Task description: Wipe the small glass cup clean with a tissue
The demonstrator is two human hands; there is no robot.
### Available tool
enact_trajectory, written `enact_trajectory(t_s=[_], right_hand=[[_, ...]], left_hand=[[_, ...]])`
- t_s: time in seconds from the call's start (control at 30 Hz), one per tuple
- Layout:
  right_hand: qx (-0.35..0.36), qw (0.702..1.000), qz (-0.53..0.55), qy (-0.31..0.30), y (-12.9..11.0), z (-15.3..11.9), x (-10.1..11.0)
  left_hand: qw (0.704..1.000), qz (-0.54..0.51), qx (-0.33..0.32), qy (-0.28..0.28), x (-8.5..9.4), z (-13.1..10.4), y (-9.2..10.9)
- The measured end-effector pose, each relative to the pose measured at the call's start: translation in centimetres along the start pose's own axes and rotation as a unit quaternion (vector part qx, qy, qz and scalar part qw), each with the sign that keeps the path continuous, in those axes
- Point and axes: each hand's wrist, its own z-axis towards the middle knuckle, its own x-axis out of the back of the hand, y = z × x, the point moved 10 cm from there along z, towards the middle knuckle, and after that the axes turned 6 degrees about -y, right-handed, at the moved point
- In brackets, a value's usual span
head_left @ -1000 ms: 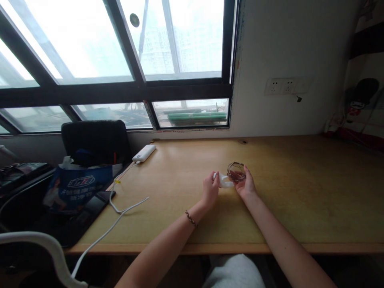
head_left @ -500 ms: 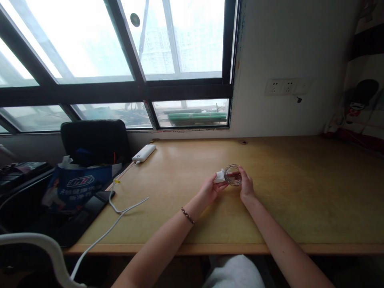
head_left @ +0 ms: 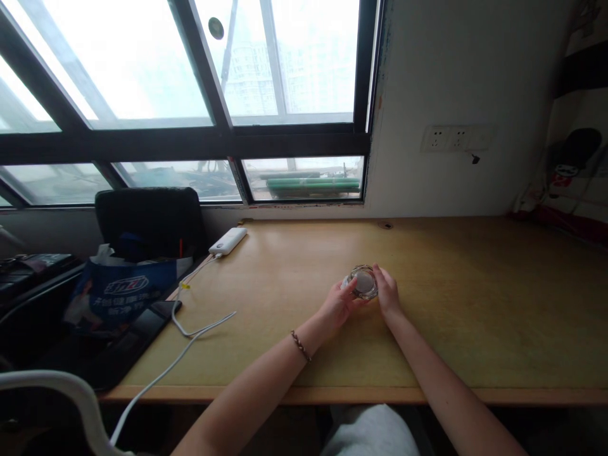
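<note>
Above the middle of the desk, a small round dish, see-through and glass-like, is held between both hands. Its rim looks ridged and shiny, and a pale grey disc shows at its centre. My left hand grips it from the left, thumb over the rim. A bit of white, tissue-like material shows at that hand's fingers, mostly hidden. My right hand is closed round the dish's right edge, its fingertips partly behind it.
On the wooden desk, a white power bank lies at the back left with a white cable trailing forward. A dark chair holding a blue bag stands left. Wall sockets are behind.
The dish has turned so its pale centre faces me, and it sits slightly lower and further left. My left thumb has come over its rim; the white material is now mostly covered.
</note>
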Motion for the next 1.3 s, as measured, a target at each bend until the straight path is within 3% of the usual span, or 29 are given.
enact_trajectory(t_s=[0.07, 0.13, 0.27, 0.43, 0.63, 0.8, 1.07, 1.3], right_hand=[[0.095, 0.984, -0.111, 0.099, -3.0, -1.2, 2.0], [0.172, 0.959, -0.187, 0.124, -5.3, -2.5, 2.0], [0.210, 0.957, -0.190, -0.054, -6.1, -3.2, -2.0], [0.088, 0.987, 0.006, -0.135, -3.9, -2.4, -3.7], [-0.051, 0.950, 0.238, -0.193, -1.4, -2.4, -5.1], [-0.075, 0.921, 0.329, -0.193, -0.9, -1.9, -5.0], [-0.118, 0.920, 0.368, -0.072, 2.1, -0.5, -2.7], [-0.135, 0.918, 0.359, -0.098, 2.3, -0.9, -3.1]], left_hand=[[1.000, 0.018, -0.013, 0.018, 0.4, 0.0, 0.3], [0.998, 0.039, -0.021, 0.034, 0.8, 0.0, 0.5], [0.988, 0.111, -0.064, 0.087, 1.7, -0.2, 1.8], [0.939, 0.267, -0.146, 0.157, 1.7, -1.6, 4.6], [0.917, 0.310, -0.155, 0.196, 1.4, -2.4, 5.4], [0.904, 0.353, -0.204, 0.132, -1.4, -2.5, 7.0], [0.864, 0.474, -0.171, 0.002, -4.4, -2.0, 5.4], [0.878, 0.444, -0.174, -0.022, -5.8, -2.1, 6.4]])
